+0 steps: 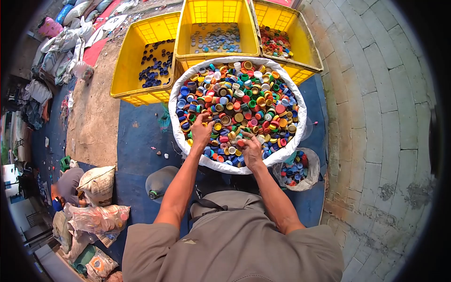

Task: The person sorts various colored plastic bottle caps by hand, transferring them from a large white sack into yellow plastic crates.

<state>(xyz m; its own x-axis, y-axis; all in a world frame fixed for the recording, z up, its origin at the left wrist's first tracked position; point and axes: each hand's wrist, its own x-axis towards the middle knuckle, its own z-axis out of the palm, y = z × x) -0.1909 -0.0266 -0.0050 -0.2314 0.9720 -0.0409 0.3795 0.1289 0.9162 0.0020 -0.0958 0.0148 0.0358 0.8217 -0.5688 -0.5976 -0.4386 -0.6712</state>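
A large white sack (303, 110) full of mixed coloured bottle caps (239, 105) stands right in front of me. Over the left part of the caps is my left hand (202, 129), its fingers bent down at the pile; whether it grips a cap cannot be made out. My right hand (252, 148) is at the lower middle of the pile, with its fingers curled round a red cap (240, 142). Beyond the sack are three yellow crates: the left crate (124, 70) holds dark blue caps, the middle crate (188, 28) light blue ones, the right crate (305, 51) mostly red ones.
A smaller bag (312, 171) of caps stands right of the sack. A grey container (162, 182) is on the blue floor sheet (136, 141) at left. Filled sacks (97, 183) and a person (69, 185) are at lower left. A block wall (376, 117) runs along the right.
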